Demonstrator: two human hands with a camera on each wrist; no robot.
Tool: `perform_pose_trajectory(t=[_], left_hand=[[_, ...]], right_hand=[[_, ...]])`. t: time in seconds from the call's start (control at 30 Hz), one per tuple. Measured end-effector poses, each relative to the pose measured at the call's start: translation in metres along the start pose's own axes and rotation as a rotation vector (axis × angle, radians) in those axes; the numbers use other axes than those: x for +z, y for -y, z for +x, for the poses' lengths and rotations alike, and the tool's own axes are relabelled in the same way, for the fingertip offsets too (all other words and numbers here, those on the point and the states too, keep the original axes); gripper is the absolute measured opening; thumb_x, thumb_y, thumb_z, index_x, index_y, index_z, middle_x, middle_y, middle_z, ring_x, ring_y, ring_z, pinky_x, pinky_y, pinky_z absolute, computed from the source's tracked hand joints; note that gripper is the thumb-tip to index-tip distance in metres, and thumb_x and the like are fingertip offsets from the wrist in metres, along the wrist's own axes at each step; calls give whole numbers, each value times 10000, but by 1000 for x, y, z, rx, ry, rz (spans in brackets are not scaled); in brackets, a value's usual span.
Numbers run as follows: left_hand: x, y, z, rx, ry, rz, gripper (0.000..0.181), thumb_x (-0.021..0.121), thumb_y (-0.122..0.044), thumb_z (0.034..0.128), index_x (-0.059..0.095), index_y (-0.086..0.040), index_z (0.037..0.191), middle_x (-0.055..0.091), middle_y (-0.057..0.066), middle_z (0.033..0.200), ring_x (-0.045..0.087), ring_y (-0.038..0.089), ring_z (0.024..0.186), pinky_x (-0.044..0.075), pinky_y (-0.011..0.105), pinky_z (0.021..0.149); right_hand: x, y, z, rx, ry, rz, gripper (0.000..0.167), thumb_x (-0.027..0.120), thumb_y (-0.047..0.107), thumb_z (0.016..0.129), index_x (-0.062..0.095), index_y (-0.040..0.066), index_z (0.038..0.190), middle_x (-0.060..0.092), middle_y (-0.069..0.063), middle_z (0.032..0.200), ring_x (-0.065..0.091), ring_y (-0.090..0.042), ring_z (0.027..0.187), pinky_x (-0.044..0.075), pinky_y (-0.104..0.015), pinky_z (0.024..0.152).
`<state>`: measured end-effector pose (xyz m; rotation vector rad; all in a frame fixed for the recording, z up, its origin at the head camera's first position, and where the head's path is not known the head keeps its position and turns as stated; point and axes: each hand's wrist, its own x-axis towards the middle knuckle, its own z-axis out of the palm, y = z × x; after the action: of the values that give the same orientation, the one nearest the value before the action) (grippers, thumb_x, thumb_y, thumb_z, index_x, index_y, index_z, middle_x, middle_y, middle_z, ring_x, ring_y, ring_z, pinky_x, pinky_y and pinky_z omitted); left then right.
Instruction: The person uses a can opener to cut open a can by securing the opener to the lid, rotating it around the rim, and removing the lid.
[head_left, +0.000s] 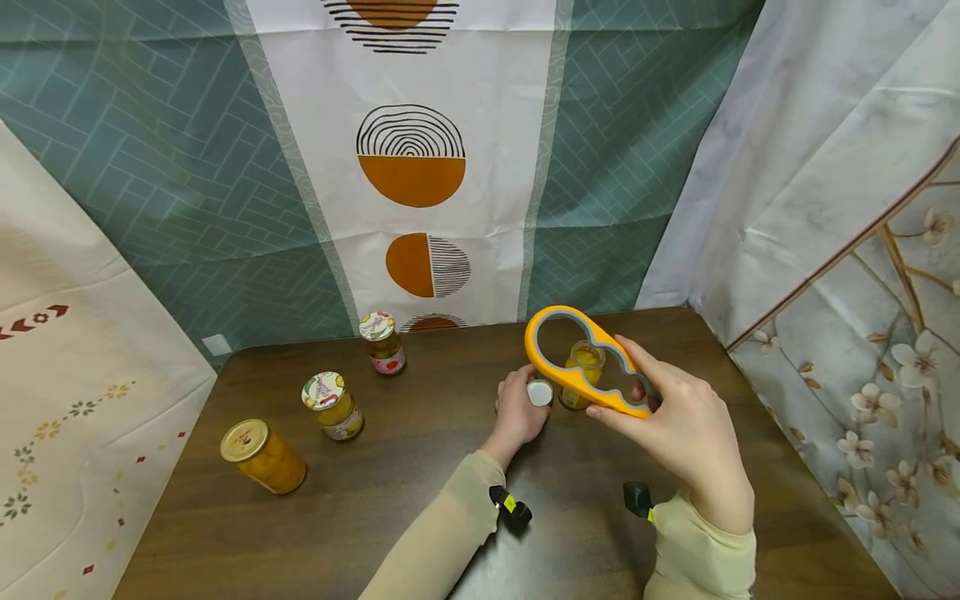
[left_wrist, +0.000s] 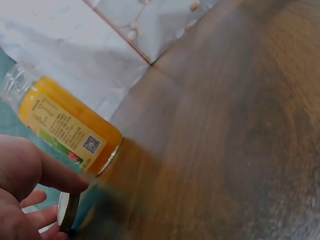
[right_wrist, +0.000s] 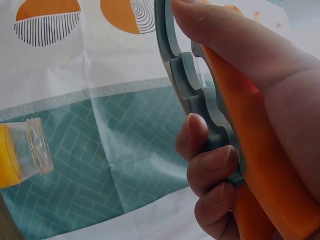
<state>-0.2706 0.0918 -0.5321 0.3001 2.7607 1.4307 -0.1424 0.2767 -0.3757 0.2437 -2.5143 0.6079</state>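
Note:
My left hand (head_left: 519, 410) is low over the table and pinches a round jar lid (head_left: 539, 392) by its edge, pale inner side showing. In the left wrist view the lid (left_wrist: 68, 210) is tilted on edge, close to the tabletop. Just right of it stands a lidless glass jar (left_wrist: 70, 125) of yellow-orange contents, upright on the table. My right hand (head_left: 686, 417) grips an orange jar opener (head_left: 581, 387) with grey toothed inner edges, raised in front of the open jar. Through the opener's loop, part of that jar (head_left: 587, 358) shows.
On the table's left side stand three lidded jars: one with a gold lid (head_left: 273, 462), one with a patterned lid (head_left: 341, 417), and a smaller dark one (head_left: 387, 354) near the back edge. Patterned curtains (head_left: 495, 167) hang behind the brown table (head_left: 360, 517).

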Motion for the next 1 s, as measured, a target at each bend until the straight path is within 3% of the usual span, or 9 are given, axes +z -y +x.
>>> perform_pose_trajectory(t=[0.53,0.83,1.0], left_hand=[[11,2,-1,9,-62,28,732,940,-43,779,628,-107,1438,644,77,1290,500,331,1199,400,515,951],[8,1,-18,74,38,58,788,939,-65,764,599,-123,1473,619,57,1179,505,306,1141,363,476,889],[13,-3,-27,93,93,82,788,968,-175,766,581,-138,1451,631,0,1138,507,264,1165,313,447,864]], right_hand=[[-1,0,-1,1,-11,2,875,982,538,714,629,329,1487,527,145,791,444,-54,581,383,-290,544],[-2,-1,-2,-4,-19,5,873,992,532,702,636,337,1475,525,146,788,437,-59,582,381,-290,543],[-3,0,-1,-5,-14,6,870,992,522,707,637,323,1476,527,147,790,433,-60,576,380,-290,545]])
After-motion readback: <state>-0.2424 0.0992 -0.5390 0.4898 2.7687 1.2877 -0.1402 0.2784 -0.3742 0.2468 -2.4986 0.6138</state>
